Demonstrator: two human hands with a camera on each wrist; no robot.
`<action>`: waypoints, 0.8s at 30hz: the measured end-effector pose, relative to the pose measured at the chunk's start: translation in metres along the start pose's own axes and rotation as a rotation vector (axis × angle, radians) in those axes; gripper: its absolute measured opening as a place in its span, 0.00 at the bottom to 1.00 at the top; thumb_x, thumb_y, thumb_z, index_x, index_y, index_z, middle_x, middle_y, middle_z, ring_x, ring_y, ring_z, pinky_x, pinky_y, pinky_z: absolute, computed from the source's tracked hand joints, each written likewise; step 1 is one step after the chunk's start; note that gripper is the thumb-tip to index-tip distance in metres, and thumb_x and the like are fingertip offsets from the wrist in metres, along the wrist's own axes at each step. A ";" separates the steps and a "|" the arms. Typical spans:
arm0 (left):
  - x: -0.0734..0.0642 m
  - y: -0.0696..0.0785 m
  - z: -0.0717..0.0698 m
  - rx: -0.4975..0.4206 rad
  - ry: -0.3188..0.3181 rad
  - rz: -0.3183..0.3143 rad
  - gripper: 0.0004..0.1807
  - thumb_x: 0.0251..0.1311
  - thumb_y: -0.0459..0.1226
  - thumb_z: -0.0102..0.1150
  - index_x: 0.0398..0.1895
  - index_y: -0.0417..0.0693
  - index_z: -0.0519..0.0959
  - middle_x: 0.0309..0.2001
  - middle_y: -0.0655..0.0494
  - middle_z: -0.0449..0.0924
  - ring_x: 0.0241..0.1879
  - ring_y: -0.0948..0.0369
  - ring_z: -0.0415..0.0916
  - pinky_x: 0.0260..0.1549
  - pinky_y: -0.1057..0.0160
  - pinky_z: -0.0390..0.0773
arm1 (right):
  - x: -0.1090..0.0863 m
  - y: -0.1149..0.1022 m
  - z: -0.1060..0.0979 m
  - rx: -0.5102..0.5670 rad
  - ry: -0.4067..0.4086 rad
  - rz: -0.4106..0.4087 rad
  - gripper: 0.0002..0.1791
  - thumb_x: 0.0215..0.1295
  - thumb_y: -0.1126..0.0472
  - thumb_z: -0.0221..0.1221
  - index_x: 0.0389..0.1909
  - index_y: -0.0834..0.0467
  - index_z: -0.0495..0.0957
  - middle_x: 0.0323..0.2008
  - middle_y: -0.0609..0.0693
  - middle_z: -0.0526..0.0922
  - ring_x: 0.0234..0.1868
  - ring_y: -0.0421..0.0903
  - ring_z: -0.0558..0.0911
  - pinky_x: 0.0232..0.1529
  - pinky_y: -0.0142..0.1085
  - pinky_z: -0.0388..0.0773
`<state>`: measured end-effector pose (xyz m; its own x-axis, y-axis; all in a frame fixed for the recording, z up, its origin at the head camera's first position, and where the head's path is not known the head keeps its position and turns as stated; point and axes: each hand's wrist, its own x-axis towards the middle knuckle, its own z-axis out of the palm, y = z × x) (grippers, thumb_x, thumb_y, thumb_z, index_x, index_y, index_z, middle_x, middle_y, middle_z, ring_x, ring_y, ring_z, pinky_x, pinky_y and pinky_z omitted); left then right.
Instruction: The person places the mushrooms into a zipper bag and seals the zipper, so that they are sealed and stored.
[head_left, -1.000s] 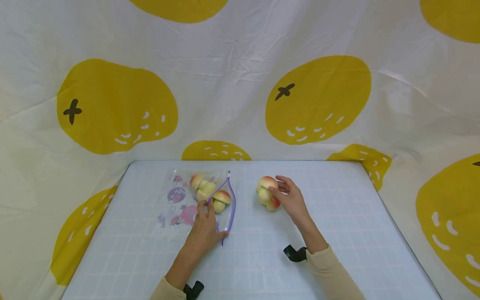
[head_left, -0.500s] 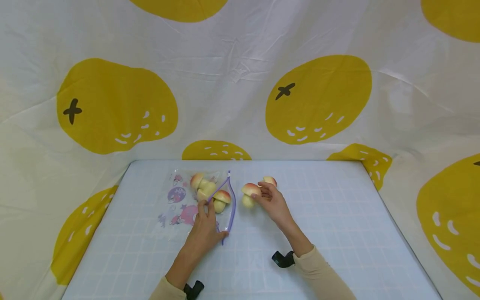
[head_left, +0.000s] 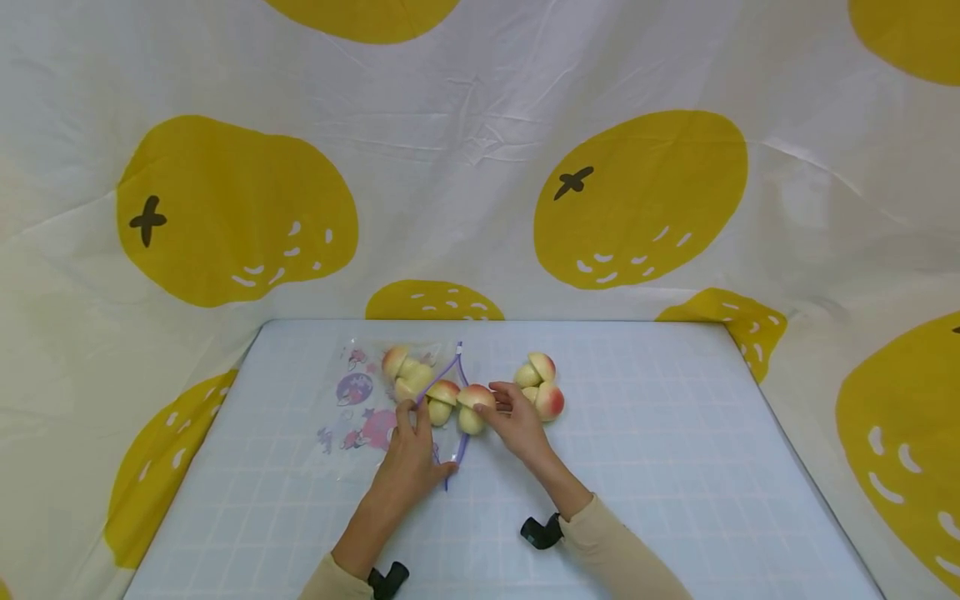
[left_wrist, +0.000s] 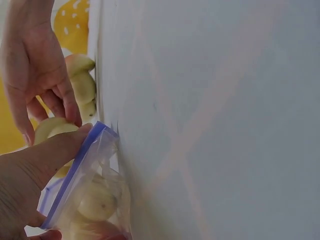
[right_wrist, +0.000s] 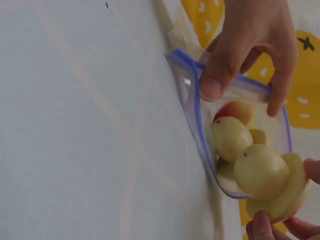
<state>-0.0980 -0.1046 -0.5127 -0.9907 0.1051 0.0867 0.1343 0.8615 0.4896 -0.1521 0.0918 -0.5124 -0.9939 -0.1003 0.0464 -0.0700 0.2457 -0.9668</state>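
Observation:
In the head view a clear zip bag (head_left: 352,390) with a purple zip strip and pink prints lies on the table, its mouth facing right. My left hand (head_left: 405,458) holds the mouth spread, thumb on one side and fingers at the upper lip. Several cream toy mushrooms (head_left: 408,375) with reddish caps lie inside. My right hand (head_left: 522,427) pinches another toy mushroom (head_left: 474,398) by its cap, right at the bag's mouth. The right wrist view shows that mushroom's rounded stem (right_wrist: 261,172) pointing into the opening, overlapping the mushrooms inside.
Two more toy mushrooms (head_left: 550,402) lie close together on the table, just right of my right hand. A pale checked cloth (head_left: 675,467) covers the table. Behind it hangs a white curtain (head_left: 450,167) with big yellow fruit prints.
My right hand has picked one toy mushroom from the group at right and carried it left to the bag's mouth. The left hand and bag stay in place.

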 end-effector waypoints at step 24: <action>0.001 0.001 0.001 0.017 0.038 0.040 0.62 0.37 0.44 0.85 0.74 0.34 0.56 0.65 0.36 0.52 0.53 0.35 0.69 0.50 0.43 0.78 | 0.008 0.006 0.037 0.055 0.003 0.057 0.34 0.64 0.55 0.69 0.64 0.67 0.69 0.49 0.60 0.79 0.47 0.55 0.83 0.45 0.42 0.82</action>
<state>-0.0991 -0.1030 -0.5126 -0.9829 0.1213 0.1388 0.1732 0.8652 0.4706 -0.1577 0.0569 -0.5271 -0.9964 -0.0844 -0.0083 -0.0086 0.1975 -0.9803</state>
